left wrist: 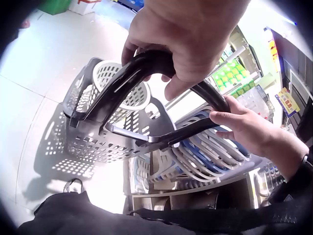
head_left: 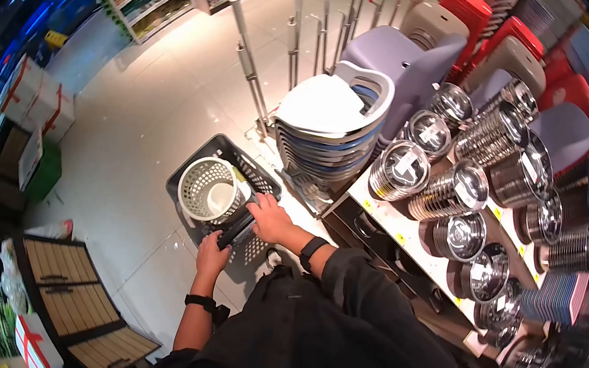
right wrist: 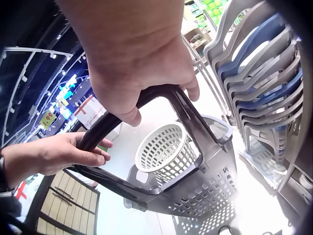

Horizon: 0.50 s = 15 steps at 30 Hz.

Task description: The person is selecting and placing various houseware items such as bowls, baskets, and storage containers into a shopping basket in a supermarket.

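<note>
A dark grey perforated shopping basket [head_left: 218, 142] stands low in front of me, its long black handle [right wrist: 188, 115] reaching up toward my body. My left hand [head_left: 212, 254] grips one side of this handle, thumb and fingers wrapped round the bar. On the other side, my right hand [head_left: 270, 220] curls over the handle's corner, as the right wrist view shows. Inside the shopping basket sits a smaller white round basket [head_left: 191, 185] with holes in its wall, its open top visible. Parts of the fingers of both hands are hidden behind the bar in the wrist views.
Stacked white, grey and blue chairs [head_left: 333, 106] stand just ahead to the right, near metal poles [head_left: 248, 70]. Shelves of steel bowls [head_left: 462, 186] line the right. A cabinet with wooden slats [head_left: 71, 280] is at the left; tiled floor [head_left: 120, 150] lies between.
</note>
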Available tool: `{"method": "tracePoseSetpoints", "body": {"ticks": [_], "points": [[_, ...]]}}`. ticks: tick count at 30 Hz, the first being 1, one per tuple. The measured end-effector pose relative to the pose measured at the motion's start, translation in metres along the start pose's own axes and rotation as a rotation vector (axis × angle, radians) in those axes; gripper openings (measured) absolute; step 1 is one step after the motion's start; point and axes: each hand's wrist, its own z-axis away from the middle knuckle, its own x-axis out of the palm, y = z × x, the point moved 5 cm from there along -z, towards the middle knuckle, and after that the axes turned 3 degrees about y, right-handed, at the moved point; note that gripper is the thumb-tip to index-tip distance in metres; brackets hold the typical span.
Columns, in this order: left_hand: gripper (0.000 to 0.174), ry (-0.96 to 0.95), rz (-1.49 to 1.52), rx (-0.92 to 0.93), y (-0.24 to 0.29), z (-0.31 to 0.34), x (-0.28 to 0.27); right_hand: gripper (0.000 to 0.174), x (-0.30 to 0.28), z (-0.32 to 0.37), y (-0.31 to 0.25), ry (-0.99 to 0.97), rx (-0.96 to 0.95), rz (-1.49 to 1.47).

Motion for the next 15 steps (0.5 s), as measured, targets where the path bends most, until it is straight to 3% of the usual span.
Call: {"method": "tracePoseSetpoints", "body": {"ticks": [1,4,7,10,13,15], "points": [[0.057,-0.022,-0.004,0.041,0.001,-0.004,0.000,0.059,-0.005,-0.001,-0.001,-0.035,0.001,-0.004],[0.079,-0.131,0.032,0.222,0.023,-0.011,-0.007,0.073,-0.012,0.009,0.009,0.001,0.060,-0.189],[0.076,-0.094,0.252,0.473,0.085,-0.018,-0.020,0.076,-0.049,0.044,0.025,0.064,0.178,-0.329],[0.070,-0.229,0.431,0.612,0.162,-0.022,-0.015,0.071,-0.107,0.094,0.046,0.279,0.221,-0.383],[0.065,-0.458,0.613,0.721,0.238,-0.013,0.001,0.064,-0.186,0.157,0.047,0.448,0.319,-0.787],[0.062,-0.618,0.763,0.781,0.283,-0.003,0.021,0.062,-0.226,0.204,0.061,0.657,0.241,-0.899]]}}
